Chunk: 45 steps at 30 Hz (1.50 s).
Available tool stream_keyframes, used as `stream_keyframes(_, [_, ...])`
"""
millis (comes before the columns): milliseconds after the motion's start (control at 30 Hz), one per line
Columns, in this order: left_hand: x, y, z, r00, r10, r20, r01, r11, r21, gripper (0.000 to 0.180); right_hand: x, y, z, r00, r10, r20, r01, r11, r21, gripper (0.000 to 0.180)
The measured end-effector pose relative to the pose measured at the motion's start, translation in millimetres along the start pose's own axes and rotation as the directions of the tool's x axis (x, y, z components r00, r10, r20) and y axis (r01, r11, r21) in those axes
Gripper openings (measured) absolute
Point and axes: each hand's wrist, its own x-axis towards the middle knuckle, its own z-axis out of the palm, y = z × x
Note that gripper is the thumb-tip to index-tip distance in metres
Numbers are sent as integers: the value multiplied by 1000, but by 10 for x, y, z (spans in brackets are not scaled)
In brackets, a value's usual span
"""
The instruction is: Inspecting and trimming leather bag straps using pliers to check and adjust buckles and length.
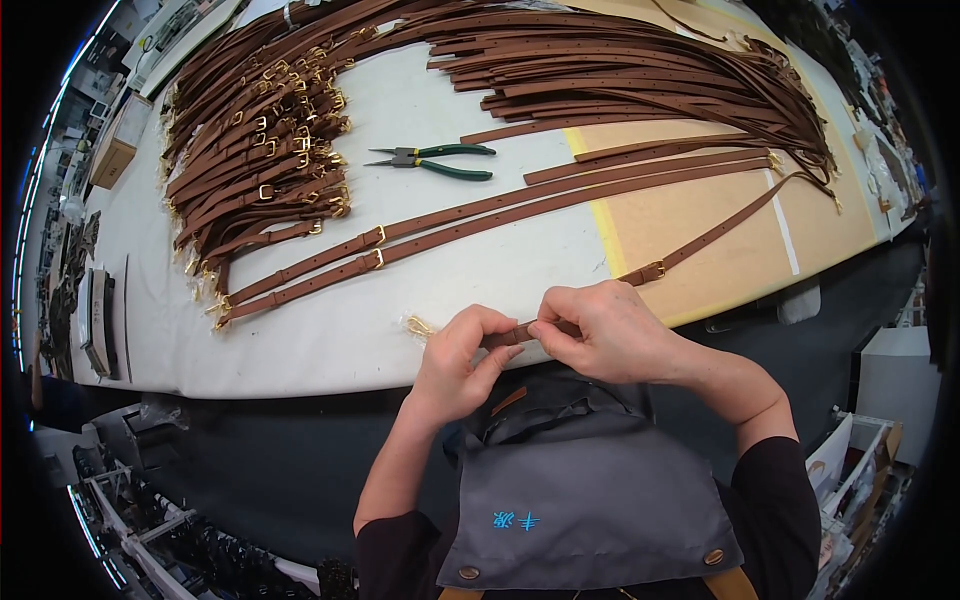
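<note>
Both my hands pinch a brown leather strap at the table's near edge. My left hand closes thumb and fingers on its left part, with a gold clasp in clear wrap lying just beyond. A short way to the right, my right hand grips the same strap, knuckles up. The strap's gold buckle shows past my right hand, and its far part runs up to the right. Two finished-looking buckled straps lie side by side ahead of my hands. My fingers hide part of the held strap.
Green-handled pliers rest mid-table. A heap of buckled brown straps covers the far left, and a thick bundle of straps the far right. Tan sheeting with yellow tape covers the table's right part. A cardboard box stands left.
</note>
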Motion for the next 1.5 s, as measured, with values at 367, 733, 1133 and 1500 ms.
stream_keyframes(367, [-30,-52,68,999,-3,-42,-1,997,-78,24,-23,70,131,998,54,22,-58,968,244,19])
stream_keyframes(733, [7,-30,28,971,221,-86,-215,974,73,30,-9,104,98,976,-186,-114,197,976,89,17])
stream_keyframes(1133, [-20,2,-118,962,-207,177,269,823,-500,42,-27,87,69,995,-99,33,92,980,174,17])
stream_keyframes(1500, [-11,-75,-149,944,-217,247,321,771,-549,45,-35,103,33,979,-198,50,187,968,168,15])
